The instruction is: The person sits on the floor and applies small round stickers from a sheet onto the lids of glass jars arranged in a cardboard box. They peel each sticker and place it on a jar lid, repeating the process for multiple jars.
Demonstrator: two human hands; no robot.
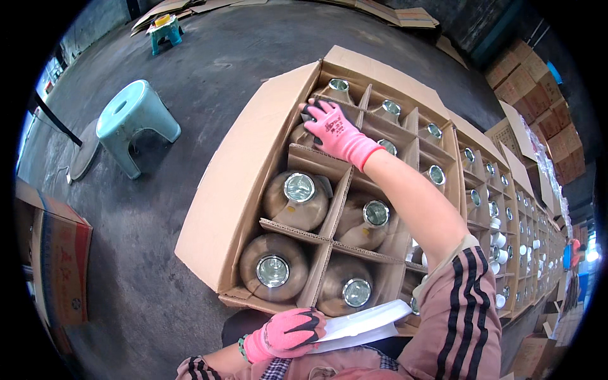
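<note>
My right hand (339, 132), in a pink glove with black fingertips, reaches far into a divided cardboard box (244, 183). Its fingers close over the top of a brown round-bodied bottle (300, 135), hiding the mouth. At the near edge of the box, my left hand (286, 334), gloved alike, grips a white flat folded sheet or stack (361, 322); its exact kind cannot be made out. Other brown bottles, such as one at the near left corner (252, 263), stand upright in the cardboard compartments, with shiny silver-rimmed open mouths.
More divided boxes of bottles (484, 183) run in a row to the right, some with white caps or cups (498, 239). A light blue stool (136, 120) stands on the dark floor at left. A printed carton (63, 266) is at lower left; stacked cartons (529, 82) stand far right.
</note>
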